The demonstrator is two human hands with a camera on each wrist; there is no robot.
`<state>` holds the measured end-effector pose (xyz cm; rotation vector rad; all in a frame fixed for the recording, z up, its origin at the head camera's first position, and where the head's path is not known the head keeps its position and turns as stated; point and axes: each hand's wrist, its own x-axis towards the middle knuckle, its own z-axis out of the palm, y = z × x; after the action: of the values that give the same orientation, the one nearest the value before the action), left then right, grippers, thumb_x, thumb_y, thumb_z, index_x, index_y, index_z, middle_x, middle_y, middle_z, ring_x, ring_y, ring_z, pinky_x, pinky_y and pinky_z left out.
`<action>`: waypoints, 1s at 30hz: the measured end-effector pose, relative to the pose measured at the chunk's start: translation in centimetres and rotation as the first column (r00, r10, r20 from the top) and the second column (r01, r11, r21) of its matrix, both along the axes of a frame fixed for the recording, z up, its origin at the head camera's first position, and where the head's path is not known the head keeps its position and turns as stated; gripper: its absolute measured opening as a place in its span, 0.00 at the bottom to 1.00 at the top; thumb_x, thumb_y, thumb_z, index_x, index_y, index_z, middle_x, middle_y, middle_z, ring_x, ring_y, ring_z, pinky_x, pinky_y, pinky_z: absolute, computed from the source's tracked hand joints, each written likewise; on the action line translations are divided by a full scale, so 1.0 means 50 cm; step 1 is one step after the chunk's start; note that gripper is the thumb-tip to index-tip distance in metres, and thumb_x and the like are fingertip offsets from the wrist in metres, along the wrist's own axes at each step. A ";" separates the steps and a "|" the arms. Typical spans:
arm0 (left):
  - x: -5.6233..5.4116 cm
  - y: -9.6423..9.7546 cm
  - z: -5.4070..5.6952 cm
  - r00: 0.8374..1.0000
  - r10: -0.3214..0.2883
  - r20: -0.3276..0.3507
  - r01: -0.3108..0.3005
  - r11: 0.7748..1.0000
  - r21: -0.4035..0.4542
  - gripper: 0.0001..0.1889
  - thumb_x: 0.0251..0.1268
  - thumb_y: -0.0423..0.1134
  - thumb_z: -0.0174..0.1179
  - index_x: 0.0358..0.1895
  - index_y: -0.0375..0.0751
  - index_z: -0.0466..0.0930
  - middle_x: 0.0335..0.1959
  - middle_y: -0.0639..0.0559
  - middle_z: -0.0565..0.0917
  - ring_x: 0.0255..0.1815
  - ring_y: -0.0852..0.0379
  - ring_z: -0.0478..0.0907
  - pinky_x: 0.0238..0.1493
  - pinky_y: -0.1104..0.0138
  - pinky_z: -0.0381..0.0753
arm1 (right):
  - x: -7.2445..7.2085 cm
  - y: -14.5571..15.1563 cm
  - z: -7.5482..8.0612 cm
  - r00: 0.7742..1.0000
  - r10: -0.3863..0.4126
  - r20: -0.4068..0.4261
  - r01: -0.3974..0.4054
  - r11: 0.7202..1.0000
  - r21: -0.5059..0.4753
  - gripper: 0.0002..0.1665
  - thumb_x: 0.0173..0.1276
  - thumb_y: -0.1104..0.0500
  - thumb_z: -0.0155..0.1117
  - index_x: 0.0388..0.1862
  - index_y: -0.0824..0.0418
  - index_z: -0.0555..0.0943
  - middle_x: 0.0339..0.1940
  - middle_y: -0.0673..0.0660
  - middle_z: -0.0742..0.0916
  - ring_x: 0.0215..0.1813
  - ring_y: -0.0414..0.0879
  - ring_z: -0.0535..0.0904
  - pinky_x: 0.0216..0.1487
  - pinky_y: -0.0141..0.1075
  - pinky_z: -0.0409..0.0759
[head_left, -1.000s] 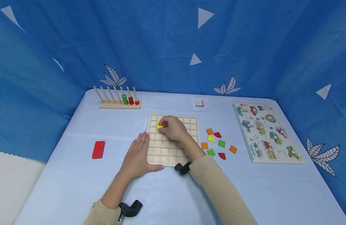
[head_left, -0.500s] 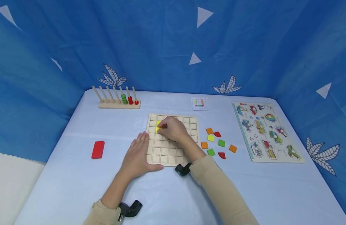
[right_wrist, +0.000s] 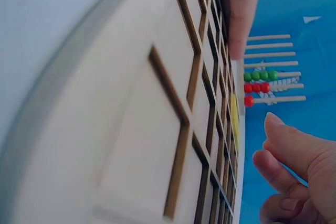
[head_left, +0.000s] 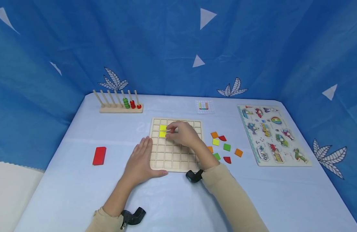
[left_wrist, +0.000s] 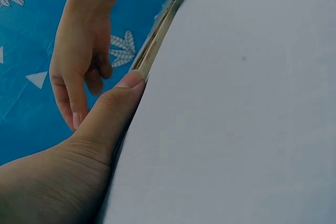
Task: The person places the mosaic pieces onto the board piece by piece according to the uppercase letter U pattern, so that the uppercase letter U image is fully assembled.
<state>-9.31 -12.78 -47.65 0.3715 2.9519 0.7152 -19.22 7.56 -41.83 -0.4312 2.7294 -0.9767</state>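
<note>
A wooden grid board [head_left: 168, 157] lies in the middle of the table. Two yellow square tiles, a far one [head_left: 163, 127] and a near one [head_left: 162, 134], sit in neighbouring cells at its upper left. My right hand [head_left: 184, 133] hovers just right of them. In the right wrist view its thumb and index finger [right_wrist: 275, 169] are apart with nothing between them, and the yellow tiles [right_wrist: 234, 121] show as a thin strip. My left hand [head_left: 139, 162] rests along the board's left side, its thumb [left_wrist: 113, 106] against the near edge.
Orange, green, yellow and red loose tiles [head_left: 227, 147] lie right of the board. Beyond are a pattern card [head_left: 204, 107] and a bead abacus [head_left: 121, 110]. A picture puzzle [head_left: 272, 135] lies far right, a red block [head_left: 99, 156] at left.
My right hand has let go of the near yellow tile and drawn slightly right, leaving both tiles uncovered in their cells. The left hand stays at the board's edge.
</note>
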 end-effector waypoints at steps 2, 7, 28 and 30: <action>0.000 0.000 -0.001 1.000 -0.001 -0.001 0.001 1.000 0.003 0.76 0.33 0.82 0.64 0.80 0.34 0.42 0.82 0.41 0.45 0.84 0.44 0.39 0.81 0.48 0.44 | 0.005 0.016 0.004 1.000 -0.017 0.016 0.017 1.000 -0.023 0.17 0.64 0.48 0.72 0.51 0.50 0.85 0.37 0.45 0.85 0.41 0.43 0.78 0.44 0.38 0.77; -0.001 0.002 -0.003 1.000 0.002 -0.004 -0.002 1.000 0.013 0.76 0.32 0.83 0.64 0.80 0.34 0.43 0.82 0.41 0.45 0.84 0.44 0.39 0.81 0.47 0.45 | 0.013 0.061 0.004 0.997 -0.065 0.035 0.067 0.996 -0.062 0.19 0.64 0.49 0.72 0.52 0.52 0.85 0.38 0.47 0.85 0.46 0.46 0.77 0.47 0.40 0.77; 0.002 0.003 -0.003 1.000 0.009 -0.016 -0.009 1.000 0.022 0.74 0.33 0.79 0.68 0.80 0.34 0.44 0.82 0.41 0.46 0.84 0.44 0.40 0.80 0.46 0.45 | 0.061 0.292 0.004 0.971 -0.232 0.057 0.235 0.970 -0.055 0.17 0.66 0.54 0.71 0.52 0.56 0.84 0.40 0.55 0.84 0.40 0.51 0.74 0.35 0.33 0.74; 0.002 0.004 -0.002 1.000 0.009 -0.014 -0.009 1.000 0.019 0.75 0.33 0.79 0.67 0.80 0.35 0.44 0.83 0.42 0.45 0.84 0.44 0.40 0.81 0.46 0.45 | 0.064 0.305 0.003 0.969 -0.240 0.050 0.243 0.969 -0.050 0.15 0.66 0.55 0.70 0.51 0.56 0.84 0.39 0.54 0.84 0.38 0.51 0.74 0.33 0.33 0.74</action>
<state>-9.21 -12.59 -47.77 0.3668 2.9637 0.7458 -16.04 22.83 -41.69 -0.0843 2.7667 -1.1082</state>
